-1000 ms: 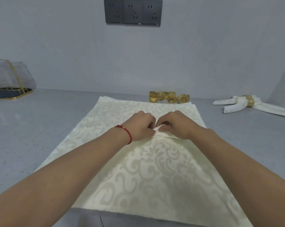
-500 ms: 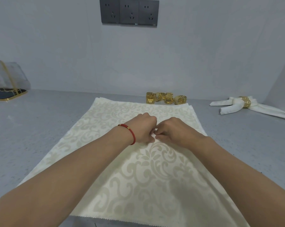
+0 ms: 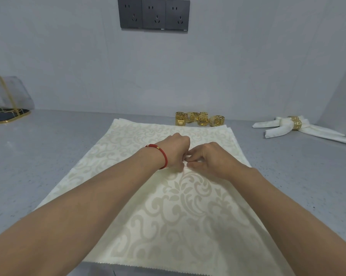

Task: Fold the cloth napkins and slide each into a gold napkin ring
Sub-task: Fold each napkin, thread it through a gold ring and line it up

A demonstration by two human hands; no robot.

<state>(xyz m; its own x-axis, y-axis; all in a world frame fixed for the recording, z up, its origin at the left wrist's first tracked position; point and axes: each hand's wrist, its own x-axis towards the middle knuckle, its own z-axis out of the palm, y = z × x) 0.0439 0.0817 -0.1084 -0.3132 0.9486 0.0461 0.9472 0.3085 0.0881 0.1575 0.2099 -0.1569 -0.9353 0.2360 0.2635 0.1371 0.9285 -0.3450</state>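
A cream napkin (image 3: 180, 212) with a pale floral pattern lies spread flat on the grey table (image 3: 48, 160), on top of more napkins whose edges show at the far side. My left hand (image 3: 175, 151), with a red cord on its wrist, and my right hand (image 3: 210, 158) meet at the napkin's middle, fingers curled, pinching a small ridge of the cloth between them. Several gold napkin rings (image 3: 200, 118) stand in a cluster just beyond the napkin's far edge. A finished white napkin in a gold ring (image 3: 293, 125) lies at the far right.
A clear holder with gold trim on a dark base (image 3: 6, 108) stands at the far left by the wall. Dark wall sockets (image 3: 153, 14) sit above the table. The table's front edge runs just below the napkin's near hem.
Both hands stay together at the napkin's middle and have shifted slightly away from me while working the pinched cloth. The view has tilted a little.
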